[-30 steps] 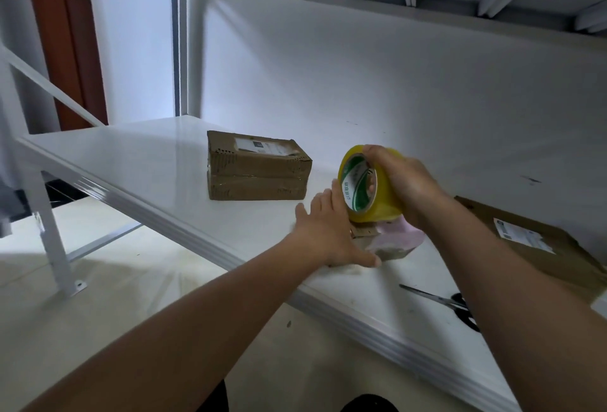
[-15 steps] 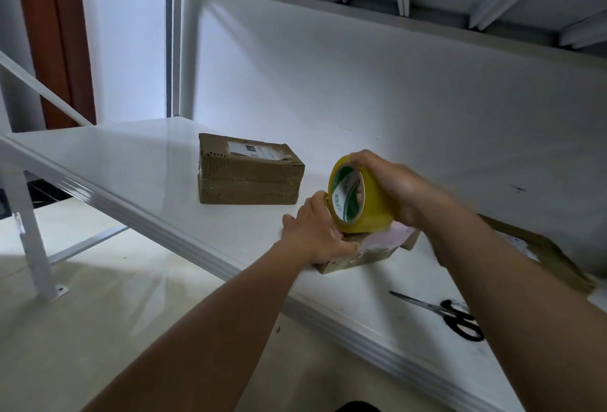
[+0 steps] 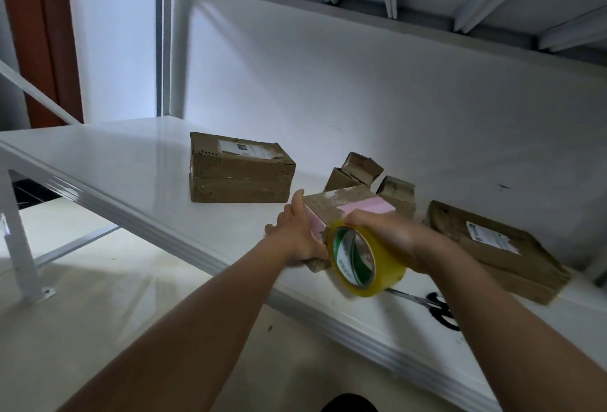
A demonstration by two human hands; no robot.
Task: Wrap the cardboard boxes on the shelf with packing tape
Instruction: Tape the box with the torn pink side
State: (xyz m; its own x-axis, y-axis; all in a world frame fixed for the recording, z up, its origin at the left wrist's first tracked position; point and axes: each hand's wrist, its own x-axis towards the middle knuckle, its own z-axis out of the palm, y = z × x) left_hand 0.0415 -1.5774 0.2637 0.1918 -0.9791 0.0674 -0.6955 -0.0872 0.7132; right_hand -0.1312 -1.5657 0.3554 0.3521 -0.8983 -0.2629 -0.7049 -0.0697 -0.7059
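The small box (image 3: 345,206) lies near the front edge of the white shelf (image 3: 108,162). It is brown cardboard with pink label patches on its top and left side and torn paper remnants along the top edge. The tape roll (image 3: 366,263) is yellow with a green and white core print; it stands on edge against the box's near end, core facing the camera.

The left hand (image 3: 297,234) lies flat against the box's left side, fingers straight and together, pointing toward the wall, thumb under the near corner. The right hand (image 3: 391,232) grips the roll from above and behind, fingers curled over its rim.

Other shelf contents:
- labelled box (image 3: 239,173), closed, left of the small box.
- two open boxes (image 3: 358,168), flaps raised, behind it; contents not visible.
- flat box (image 3: 496,247), labelled, at right.
- scissors (image 3: 437,308), partly hidden by the right forearm.
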